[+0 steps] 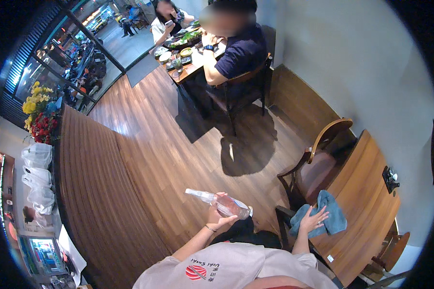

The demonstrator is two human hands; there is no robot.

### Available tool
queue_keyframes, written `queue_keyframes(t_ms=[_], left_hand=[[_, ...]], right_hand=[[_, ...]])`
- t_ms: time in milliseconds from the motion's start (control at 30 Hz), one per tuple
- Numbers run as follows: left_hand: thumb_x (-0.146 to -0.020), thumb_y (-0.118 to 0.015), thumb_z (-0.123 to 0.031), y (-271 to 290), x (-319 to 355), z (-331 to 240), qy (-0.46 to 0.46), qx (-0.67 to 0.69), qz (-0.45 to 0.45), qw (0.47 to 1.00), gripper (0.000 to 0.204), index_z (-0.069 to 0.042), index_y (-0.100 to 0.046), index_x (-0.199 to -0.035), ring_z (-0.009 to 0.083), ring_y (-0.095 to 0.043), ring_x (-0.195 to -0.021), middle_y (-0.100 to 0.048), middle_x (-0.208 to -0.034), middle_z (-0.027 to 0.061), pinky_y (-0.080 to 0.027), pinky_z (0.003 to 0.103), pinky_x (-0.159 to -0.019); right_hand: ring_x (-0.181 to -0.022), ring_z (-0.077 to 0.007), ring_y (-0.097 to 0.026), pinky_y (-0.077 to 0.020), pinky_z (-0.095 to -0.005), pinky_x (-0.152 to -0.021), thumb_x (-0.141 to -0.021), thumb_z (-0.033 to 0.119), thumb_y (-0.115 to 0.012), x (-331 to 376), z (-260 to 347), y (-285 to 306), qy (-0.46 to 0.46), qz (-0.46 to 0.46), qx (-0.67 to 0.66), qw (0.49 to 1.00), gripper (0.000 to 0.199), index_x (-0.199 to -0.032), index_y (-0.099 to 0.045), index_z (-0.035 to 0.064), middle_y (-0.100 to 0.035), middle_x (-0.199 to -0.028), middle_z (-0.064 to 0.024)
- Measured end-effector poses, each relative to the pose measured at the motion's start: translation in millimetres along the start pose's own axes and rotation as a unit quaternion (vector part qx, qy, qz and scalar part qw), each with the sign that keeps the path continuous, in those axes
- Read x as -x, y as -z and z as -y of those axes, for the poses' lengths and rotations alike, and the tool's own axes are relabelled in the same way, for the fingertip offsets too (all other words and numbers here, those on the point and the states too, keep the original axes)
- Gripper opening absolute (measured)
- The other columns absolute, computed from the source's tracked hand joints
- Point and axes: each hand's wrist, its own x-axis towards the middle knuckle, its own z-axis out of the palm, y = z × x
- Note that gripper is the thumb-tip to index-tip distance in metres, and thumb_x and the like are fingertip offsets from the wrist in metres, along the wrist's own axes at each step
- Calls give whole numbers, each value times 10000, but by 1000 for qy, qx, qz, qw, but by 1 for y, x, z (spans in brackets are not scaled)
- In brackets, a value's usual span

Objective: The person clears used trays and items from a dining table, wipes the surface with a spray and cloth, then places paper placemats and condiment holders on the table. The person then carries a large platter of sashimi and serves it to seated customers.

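Note:
My left hand [219,216] is closed around a clear plastic bottle [234,207], tipped nearly on its side in front of my body. The bottle has a pale, narrow end pointing left; whether that is a spray head I cannot tell. A blue-green cloth [333,214] lies bunched over the near-left edge of a wooden table [366,178]. On top of the cloth rests my right hand [314,220], its fingers stretched out and a little apart.
A wooden chair [318,168] stands against the table's far side. Small dark condiment holders [390,179] sit by the wall. Ahead, two people sit at a food-laden table [178,77]. A slatted counter [91,192] with white plastic bags [37,180] and flowers [38,108] runs along the left.

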Motion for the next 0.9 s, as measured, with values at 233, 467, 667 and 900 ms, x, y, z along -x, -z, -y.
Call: queue_keyframes(t_ms=[233,467,667,900], left_hand=[[-589,-912,-353,-61,-19,-11,-48,30,103,993,1003,-40,-371,-1374,304,-512,-1200,-468,-1304,161,-431,434,-1008],[-575,-915,-299,-151,-32,-38,-59,99,176,978,999,-82,-359,-1377,269,-439,-1271,-440,-1333,121,-400,435,-1053],[-571,-899,-308,-212,-38,-54,25,80,260,962,998,-78,-349,-1371,275,-439,-1270,-430,-1324,125,-387,441,-1064],[-575,-897,-327,-290,0,-100,91,66,226,968,1016,-72,-327,-1377,301,-428,-1274,-443,-1316,125,-338,453,-1099]], right_hand=[[-1475,-299,-145,-150,-545,-1158,-977,499,-440,-8,-26,-6,15,-20,-14,1000,650,-1523,-239,210,-145,-1604,-112],[-1471,-285,-168,-169,-523,-1165,-973,281,-462,-39,-210,14,-118,-75,-7,990,561,-1496,-290,175,-224,-1582,-122],[-1468,-272,-183,-175,-521,-1164,-970,348,-456,-115,-346,13,-230,-103,27,967,572,-1496,-292,197,-237,-1579,-111],[-1452,-305,-222,-175,-589,-1139,-920,590,-440,-306,-476,34,-384,-132,72,911,699,-1482,-334,188,-292,-1548,-159]])
